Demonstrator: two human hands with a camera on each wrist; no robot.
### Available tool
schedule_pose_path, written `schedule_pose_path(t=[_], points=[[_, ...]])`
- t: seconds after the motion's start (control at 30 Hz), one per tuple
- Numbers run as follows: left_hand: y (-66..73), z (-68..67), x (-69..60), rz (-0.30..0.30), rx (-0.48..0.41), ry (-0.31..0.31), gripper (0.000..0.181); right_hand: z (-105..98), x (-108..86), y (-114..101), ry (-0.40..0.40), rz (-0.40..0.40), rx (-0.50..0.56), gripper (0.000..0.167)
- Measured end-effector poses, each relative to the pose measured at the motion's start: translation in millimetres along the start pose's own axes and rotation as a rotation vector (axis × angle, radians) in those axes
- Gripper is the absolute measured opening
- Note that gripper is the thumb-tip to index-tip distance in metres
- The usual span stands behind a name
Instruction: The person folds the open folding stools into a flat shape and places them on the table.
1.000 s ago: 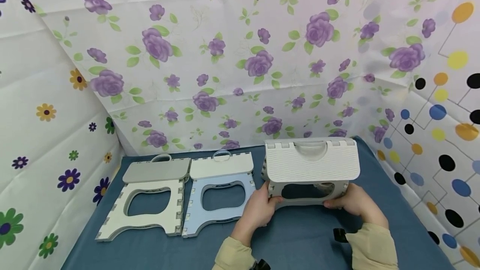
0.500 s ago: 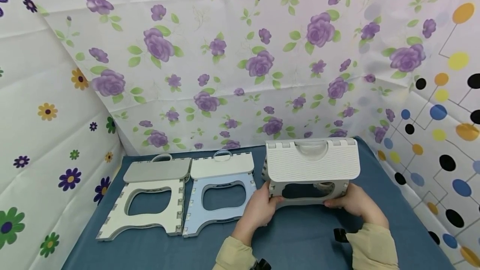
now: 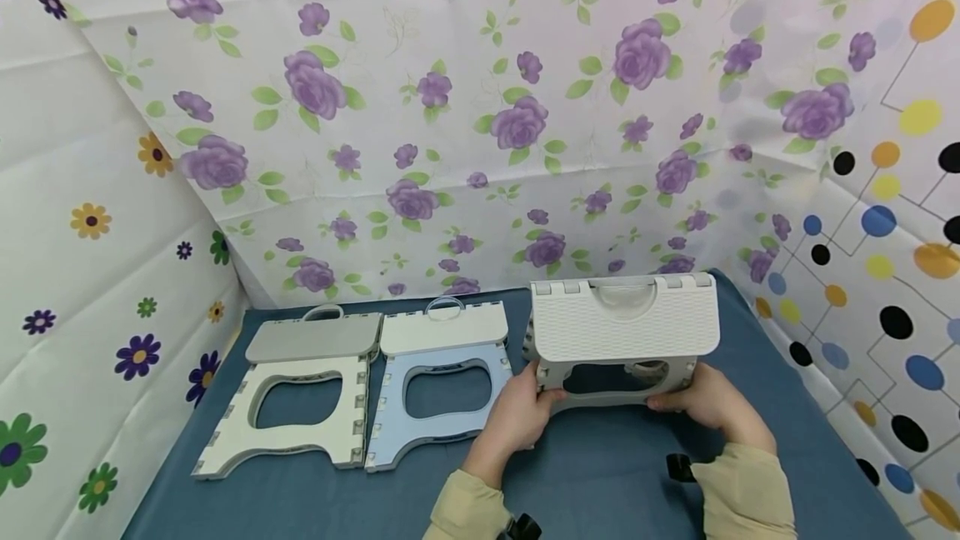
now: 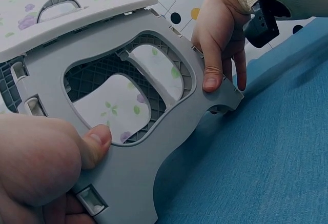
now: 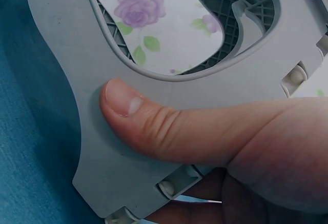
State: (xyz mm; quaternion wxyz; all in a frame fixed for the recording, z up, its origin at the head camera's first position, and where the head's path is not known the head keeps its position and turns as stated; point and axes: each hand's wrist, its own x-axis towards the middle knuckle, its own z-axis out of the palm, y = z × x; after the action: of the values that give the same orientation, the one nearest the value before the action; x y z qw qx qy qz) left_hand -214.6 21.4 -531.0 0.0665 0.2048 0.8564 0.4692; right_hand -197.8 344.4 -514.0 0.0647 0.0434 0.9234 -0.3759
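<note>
A folding step stool point(image 3: 622, 323) with a white top and grey legs stands unfolded at the right of the table. My left hand point(image 3: 517, 415) grips the left side of its front leg panel, thumb on the face and fingers round the edge. On the opposite side, my right hand point(image 3: 716, 407) holds the same panel; the right wrist view shows the thumb point(image 5: 148, 124) pressed flat beside the leg opening. Through that opening in the left wrist view, the ribbed rear leg panel point(image 4: 102, 65) is visible. Most fingers of both hands are hidden behind the panel.
Two folded-flat stools lie left of the hands: a blue one with a white top point(image 3: 442, 402) nearby, and a cream one with a grey top point(image 3: 300, 407) farther left. A blue cloth point(image 3: 600, 490) covers the table. Patterned curtains point(image 3: 465, 107) enclose the back and sides.
</note>
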Motion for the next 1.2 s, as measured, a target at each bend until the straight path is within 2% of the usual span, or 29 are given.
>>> schedule_pose_path(t=[0.37, 0.87, 1.2], points=[[-1.6, 0.4, 0.8, -0.011, 0.0, -0.005, 0.044, 1.2, -0.3, -0.3, 0.0, -0.004, 0.006, 0.091], [-1.6, -0.9, 1.5, 0.015, -0.006, 0.001, 0.039, 2.0, -2.2, -0.2, 0.002, -0.009, 0.035, 0.085], [-4.0, -0.5, 2.3, 0.029, -0.016, 0.005, 0.035, 2.1, -3.0, -3.1, 0.003, -0.006, 0.02, 0.088]])
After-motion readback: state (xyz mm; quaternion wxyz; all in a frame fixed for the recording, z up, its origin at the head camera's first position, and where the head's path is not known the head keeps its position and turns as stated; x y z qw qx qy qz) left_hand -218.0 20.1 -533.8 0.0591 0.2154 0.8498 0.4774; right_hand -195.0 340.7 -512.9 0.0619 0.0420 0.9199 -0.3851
